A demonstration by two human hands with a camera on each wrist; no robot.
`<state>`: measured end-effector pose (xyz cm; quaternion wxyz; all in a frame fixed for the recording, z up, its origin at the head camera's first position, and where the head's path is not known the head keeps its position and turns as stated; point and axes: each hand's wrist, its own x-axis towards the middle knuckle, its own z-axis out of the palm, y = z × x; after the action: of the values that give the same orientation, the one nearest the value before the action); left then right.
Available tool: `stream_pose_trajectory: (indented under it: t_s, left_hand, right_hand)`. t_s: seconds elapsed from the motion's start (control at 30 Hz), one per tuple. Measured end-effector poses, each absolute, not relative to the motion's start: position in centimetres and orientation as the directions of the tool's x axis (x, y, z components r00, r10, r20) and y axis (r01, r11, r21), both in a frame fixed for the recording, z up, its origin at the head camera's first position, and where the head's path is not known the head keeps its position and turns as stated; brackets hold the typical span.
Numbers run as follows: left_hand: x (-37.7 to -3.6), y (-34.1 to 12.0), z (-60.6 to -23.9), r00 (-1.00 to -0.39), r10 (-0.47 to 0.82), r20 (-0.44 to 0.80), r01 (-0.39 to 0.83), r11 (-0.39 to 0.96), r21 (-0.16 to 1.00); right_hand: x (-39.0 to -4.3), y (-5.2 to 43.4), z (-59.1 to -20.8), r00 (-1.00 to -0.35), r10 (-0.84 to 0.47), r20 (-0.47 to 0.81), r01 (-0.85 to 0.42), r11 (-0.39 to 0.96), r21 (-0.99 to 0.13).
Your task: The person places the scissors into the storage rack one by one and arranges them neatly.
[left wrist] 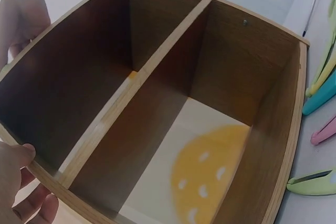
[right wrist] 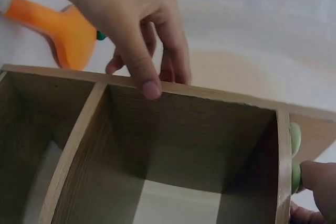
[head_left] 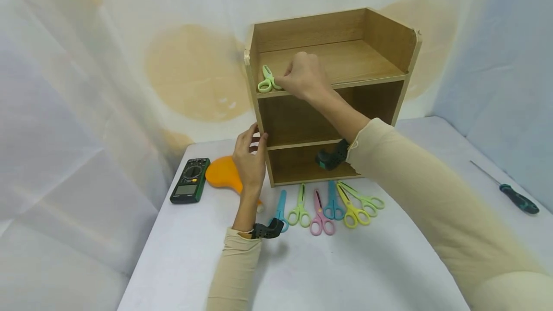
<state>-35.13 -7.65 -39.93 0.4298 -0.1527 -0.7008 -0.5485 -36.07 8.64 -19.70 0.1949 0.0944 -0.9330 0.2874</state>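
A wooden shelf unit [head_left: 330, 88] with an open top tray stands at the back of the table. Light green scissors [head_left: 267, 77] lie at the tray's front left corner, blades toward the back. My right hand [head_left: 304, 75] pinches one of their handle loops, seen by the shelf board in the right wrist view. Lower down, my left hand [head_left: 250, 160] grips the unit's left side panel [right wrist: 210, 94], thumb at the front edge and fingers on the outer face. The left wrist view shows the thumb [left wrist: 22, 155] on that edge.
Before the unit lie several scissors: blue scissors [head_left: 281, 205], green scissors [head_left: 300, 208], pink scissors [head_left: 318, 212], yellow scissors [head_left: 351, 208] and others. A multimeter [head_left: 190, 181] and an orange paddle-shaped thing [head_left: 222, 173] lie left. A screwdriver [head_left: 516, 199] lies right.
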Motion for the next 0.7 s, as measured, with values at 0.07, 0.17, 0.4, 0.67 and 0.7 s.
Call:
stream_pose_trajectory:
  t_s: [0.07,0.17,0.4,0.67,0.7]
  left_hand:
    - [-35.1,-7.5,-39.8,-0.583,-0.258,0.771,0.689,0.347,0.637]
    - [-35.2,-7.4,-39.8,-0.581,-0.255,0.773,0.692,0.345,0.634]
    - [-35.5,-7.6,-40.1,-0.585,-0.23,0.777,0.692,0.358,0.627]
    - [-35.5,-7.8,-40.2,-0.585,-0.246,0.773,0.695,0.34,0.634]
    - [-35.5,-7.8,-40.2,-0.585,-0.246,0.773,0.695,0.339,0.634]
  right_hand:
    - [-35.7,8.7,-19.9,-0.89,-0.105,0.444,-0.333,0.814,-0.475]
    - [-35.1,9.3,-20.3,-0.846,-0.161,0.508,-0.417,0.794,-0.442]
    - [-34.2,10.8,-22.0,-0.691,-0.328,0.644,-0.599,0.759,-0.256]
    - [-34.3,10.0,-22.7,-0.576,-0.412,0.707,-0.681,0.719,-0.136]
    - [-34.3,9.9,-22.7,-0.578,-0.408,0.707,-0.682,0.717,-0.144]
